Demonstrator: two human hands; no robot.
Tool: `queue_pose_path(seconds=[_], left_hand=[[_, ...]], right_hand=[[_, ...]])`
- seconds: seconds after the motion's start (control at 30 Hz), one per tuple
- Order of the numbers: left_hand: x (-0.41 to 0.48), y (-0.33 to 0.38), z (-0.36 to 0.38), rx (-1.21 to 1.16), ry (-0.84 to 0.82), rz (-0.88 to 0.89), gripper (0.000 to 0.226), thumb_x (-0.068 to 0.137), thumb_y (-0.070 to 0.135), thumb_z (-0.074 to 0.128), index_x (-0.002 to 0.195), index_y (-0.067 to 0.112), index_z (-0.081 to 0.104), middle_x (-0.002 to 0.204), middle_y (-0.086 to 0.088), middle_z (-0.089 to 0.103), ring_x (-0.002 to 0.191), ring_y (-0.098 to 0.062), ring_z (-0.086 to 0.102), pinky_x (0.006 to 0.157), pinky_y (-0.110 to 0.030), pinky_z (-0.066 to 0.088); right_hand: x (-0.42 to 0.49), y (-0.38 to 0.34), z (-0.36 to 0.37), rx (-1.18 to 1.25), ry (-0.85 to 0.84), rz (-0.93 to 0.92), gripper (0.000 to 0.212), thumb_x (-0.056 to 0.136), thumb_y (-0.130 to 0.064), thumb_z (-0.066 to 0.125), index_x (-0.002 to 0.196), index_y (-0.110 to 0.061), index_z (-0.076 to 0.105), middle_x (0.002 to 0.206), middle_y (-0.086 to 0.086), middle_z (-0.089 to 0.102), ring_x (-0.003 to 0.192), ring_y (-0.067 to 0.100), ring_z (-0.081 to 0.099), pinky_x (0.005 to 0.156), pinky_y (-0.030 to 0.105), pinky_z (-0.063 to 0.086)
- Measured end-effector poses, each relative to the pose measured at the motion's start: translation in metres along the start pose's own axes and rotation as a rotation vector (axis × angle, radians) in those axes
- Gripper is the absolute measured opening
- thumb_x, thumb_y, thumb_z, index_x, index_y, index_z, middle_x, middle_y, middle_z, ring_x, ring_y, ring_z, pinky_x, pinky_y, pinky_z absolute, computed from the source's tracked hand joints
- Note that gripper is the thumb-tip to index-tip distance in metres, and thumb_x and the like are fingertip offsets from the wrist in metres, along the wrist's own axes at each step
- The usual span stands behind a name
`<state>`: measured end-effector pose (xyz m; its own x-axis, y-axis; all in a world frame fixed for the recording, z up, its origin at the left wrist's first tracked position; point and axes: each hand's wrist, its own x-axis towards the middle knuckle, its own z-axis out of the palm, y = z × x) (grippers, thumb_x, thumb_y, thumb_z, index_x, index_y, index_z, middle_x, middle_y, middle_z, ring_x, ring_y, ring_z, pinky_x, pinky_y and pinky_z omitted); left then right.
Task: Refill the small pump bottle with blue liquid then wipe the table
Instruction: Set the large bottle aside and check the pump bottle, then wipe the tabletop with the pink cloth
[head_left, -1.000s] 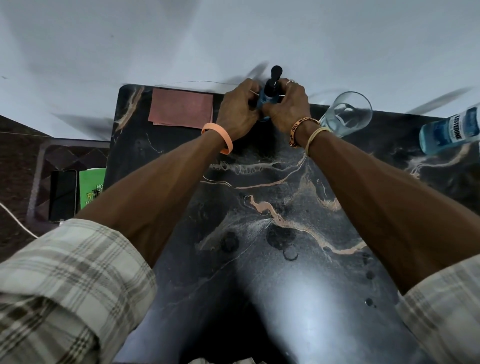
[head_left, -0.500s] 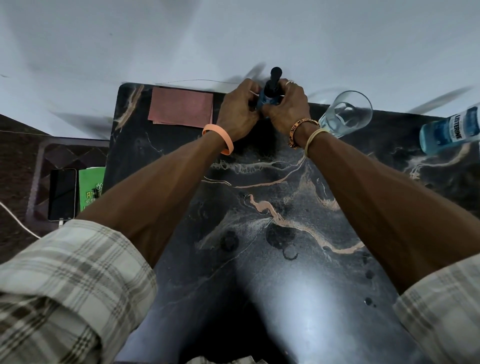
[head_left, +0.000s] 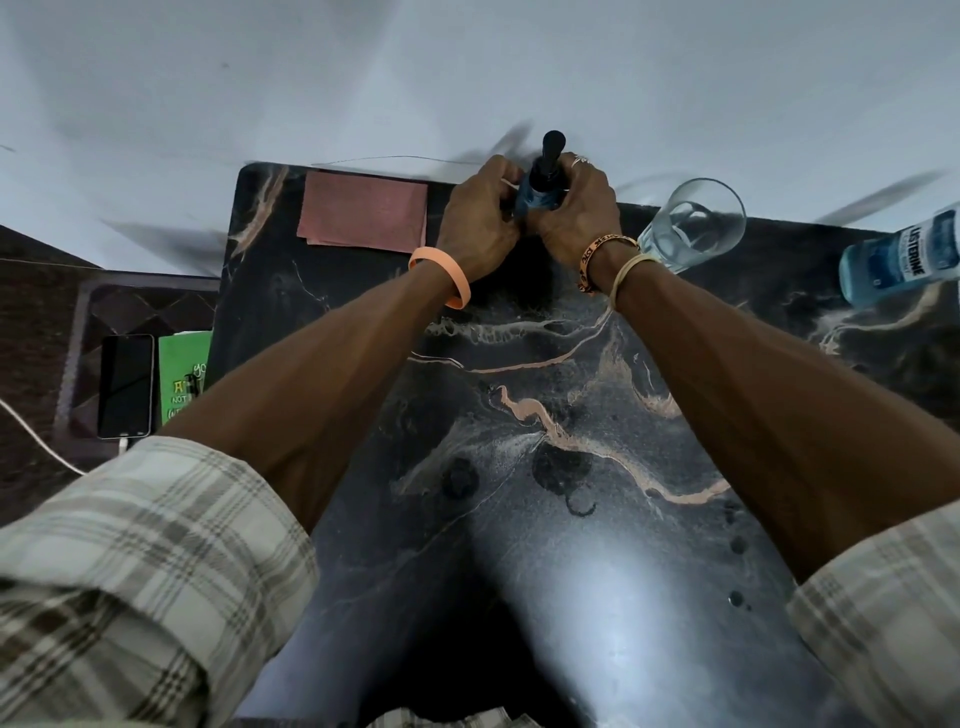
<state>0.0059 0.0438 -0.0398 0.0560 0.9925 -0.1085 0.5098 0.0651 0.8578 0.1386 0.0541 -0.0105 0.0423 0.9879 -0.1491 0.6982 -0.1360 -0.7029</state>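
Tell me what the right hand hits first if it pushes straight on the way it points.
The right hand grips the small pump bottle, so that comes first; the left hand, also holding it, likely lies just beyond.

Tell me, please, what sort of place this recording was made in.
Most likely a room in a home, not a lab or workshop: a Listerine mouthwash bottle and a drinking glass sit on a dark marble-patterned table against a plain pale wall, and a phone on a cable lies beside it.
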Motion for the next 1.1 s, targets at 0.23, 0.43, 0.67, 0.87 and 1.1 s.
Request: queue_pose_path(seconds=[0.23, 0.43, 0.67, 0.87, 1.1], left_hand=[[-0.010, 0.006, -0.011, 0.090, -0.036, -0.041, 0.052, 0.081, 0.009, 0.073, 0.128, 0.009, 0.051, 0.115, -0.009, 0.067, 0.099, -0.023, 0.066, 0.088, -0.036, 0.055], [-0.033, -0.009, -0.034, 0.083, 0.013, 0.011, 0.038, 0.086, 0.005, 0.062, 0.123, 0.008, 0.054, 0.117, -0.007, 0.060, 0.108, -0.018, 0.059, 0.092, -0.035, 0.054], [-0.068, -0.062, -0.077, 0.269, 0.242, 0.053, 0.023, 0.095, 0.021, 0.058, 0.114, 0.010, 0.060, 0.113, -0.009, 0.064, 0.103, -0.024, 0.059, 0.087, -0.035, 0.049], [-0.071, -0.098, -0.117, 0.459, 0.315, -0.134, 0.040, 0.091, 0.035, 0.061, 0.124, 0.013, 0.057, 0.133, -0.013, 0.054, 0.128, -0.034, 0.045, 0.108, -0.042, 0.033], [-0.053, -0.114, -0.127, 0.562, 0.247, -0.279, 0.051, 0.093, 0.050, 0.055, 0.120, 0.008, 0.054, 0.130, -0.018, 0.057, 0.125, -0.040, 0.046, 0.106, -0.051, 0.036]], right_hand=[[-0.014, 0.001, -0.006, -0.026, -0.008, 0.092, 0.061, 0.074, -0.018, 0.077, 0.131, -0.015, 0.056, 0.125, 0.002, 0.064, 0.111, 0.016, 0.062, 0.092, 0.024, 0.049], [-0.047, 0.001, -0.007, -0.096, 0.129, 0.237, 0.037, 0.065, -0.048, 0.069, 0.094, -0.024, 0.072, 0.093, -0.005, 0.074, 0.087, 0.015, 0.068, 0.080, 0.029, 0.055], [-0.077, -0.016, 0.040, -0.126, -0.056, -0.097, 0.028, 0.079, -0.038, 0.072, 0.102, -0.022, 0.073, 0.090, -0.007, 0.072, 0.081, 0.005, 0.064, 0.083, 0.028, 0.055], [-0.064, -0.050, 0.085, -0.224, -0.243, -0.268, 0.051, 0.092, -0.036, 0.058, 0.139, -0.019, 0.052, 0.138, 0.005, 0.053, 0.129, 0.020, 0.047, 0.107, 0.031, 0.039], [-0.049, -0.068, 0.118, -0.415, -0.455, -0.336, 0.063, 0.100, -0.038, 0.046, 0.153, -0.010, 0.028, 0.159, 0.009, 0.028, 0.145, 0.026, 0.027, 0.115, 0.039, 0.030]])
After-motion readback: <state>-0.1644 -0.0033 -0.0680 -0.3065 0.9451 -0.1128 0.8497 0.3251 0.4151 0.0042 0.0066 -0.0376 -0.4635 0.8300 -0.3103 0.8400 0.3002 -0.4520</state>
